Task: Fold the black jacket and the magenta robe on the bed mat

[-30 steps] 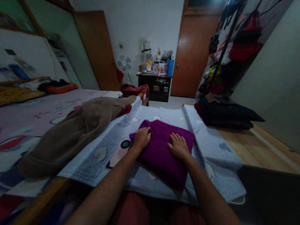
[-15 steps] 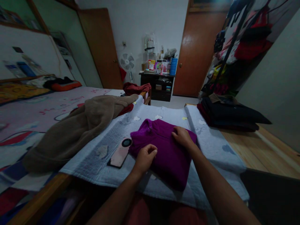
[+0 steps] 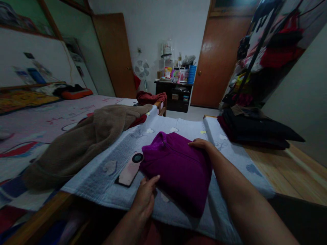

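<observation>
A folded purple zip-up jacket point(image 3: 178, 166) lies in front of me on a light blue quilted cloth, its collar and zipper pull towards the far left. My left hand point(image 3: 146, 194) is at the jacket's near-left edge, thumb over the top and fingers curled at the underside, partly hidden. At the far right edge, my right hand point(image 3: 201, 144) grips the fabric, its thumb side on top and the other fingers out of sight. Just left of the jacket rests a pink phone point(image 3: 129, 170) with a round dark camera ring.
The blue cloth point(image 3: 102, 183) covers the surface before me. Left is a bed with a brown fleece garment point(image 3: 102, 129). Dark folded clothes point(image 3: 252, 126) are stacked on a wooden surface point(image 3: 278, 163) at right. Farther back stand a fan point(image 3: 142, 69) and a black cabinet point(image 3: 173, 97).
My left hand has moved from above the jacket down to its near-left edge. My right hand has shifted to the far right edge and curled around it. The jacket's right side has changed shape slightly.
</observation>
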Available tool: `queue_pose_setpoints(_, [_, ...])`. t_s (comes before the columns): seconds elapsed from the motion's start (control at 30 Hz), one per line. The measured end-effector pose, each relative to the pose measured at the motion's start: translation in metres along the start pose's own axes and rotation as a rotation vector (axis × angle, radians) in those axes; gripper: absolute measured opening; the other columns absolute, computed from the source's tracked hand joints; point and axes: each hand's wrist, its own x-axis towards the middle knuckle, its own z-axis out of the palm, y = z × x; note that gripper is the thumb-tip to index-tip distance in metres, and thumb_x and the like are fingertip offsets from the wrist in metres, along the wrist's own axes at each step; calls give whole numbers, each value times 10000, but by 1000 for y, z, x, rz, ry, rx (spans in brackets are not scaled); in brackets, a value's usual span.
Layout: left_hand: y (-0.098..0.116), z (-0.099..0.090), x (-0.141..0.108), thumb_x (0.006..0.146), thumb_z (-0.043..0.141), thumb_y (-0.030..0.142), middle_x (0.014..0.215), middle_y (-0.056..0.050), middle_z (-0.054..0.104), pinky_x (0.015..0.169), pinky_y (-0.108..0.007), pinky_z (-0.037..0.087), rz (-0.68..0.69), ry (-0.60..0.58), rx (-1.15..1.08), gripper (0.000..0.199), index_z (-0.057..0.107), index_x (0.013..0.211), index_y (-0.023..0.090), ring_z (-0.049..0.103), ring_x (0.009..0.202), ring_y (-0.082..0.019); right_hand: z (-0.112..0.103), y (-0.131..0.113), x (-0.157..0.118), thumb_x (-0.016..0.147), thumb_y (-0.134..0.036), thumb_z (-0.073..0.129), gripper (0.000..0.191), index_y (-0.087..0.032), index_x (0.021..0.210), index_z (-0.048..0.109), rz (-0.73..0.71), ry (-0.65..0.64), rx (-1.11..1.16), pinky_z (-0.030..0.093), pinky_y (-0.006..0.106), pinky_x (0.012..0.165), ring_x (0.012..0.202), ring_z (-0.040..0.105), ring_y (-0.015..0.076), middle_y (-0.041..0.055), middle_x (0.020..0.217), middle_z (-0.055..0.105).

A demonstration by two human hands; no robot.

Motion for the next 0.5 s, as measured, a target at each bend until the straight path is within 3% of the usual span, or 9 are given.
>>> queue_pose_setpoints(0.07, [11,7,-8,781,678,157,963,-51,716,667,-211,476,-156,32,-142,216,646,995,170,659,789,-127,-4,3,5,809,-581,581,528,-138,1064,710,9,-55,23,517,321,777,914,678,253,131,1110,696])
queue_pose_setpoints(0.17, [22,16,-12,813,662,150,779,-28,719,610,-209,485,-298,38,-177,139,672,951,161,639,627,-115,-6,5,8,772,-622,602,521,-157,963,737,38,-115,90,525,337,781,911,677,269,118,1064,712])
queue_pose_setpoints(0.27, [23,21,-9,813,671,163,709,-31,714,608,-244,521,-379,16,-180,180,675,992,157,659,604,-151,-7,5,8,743,-625,636,525,-151,944,737,66,-157,159,523,333,789,935,669,274,118,1046,717])
queue_pose_setpoints(0.37, [16,28,-4,799,693,174,845,-74,744,710,-304,569,-358,-47,-219,273,656,1068,145,708,756,-205,-7,5,8,748,-605,644,516,-144,960,733,54,-168,176,518,315,781,931,669,256,109,1044,718])
queue_pose_setpoints(0.5, [6,42,-3,757,719,102,1071,-92,725,874,-351,558,-173,-74,-242,445,606,1181,173,698,951,-223,-9,2,4,766,-566,644,483,-143,984,732,23,-135,165,510,296,755,903,673,234,97,1048,718])
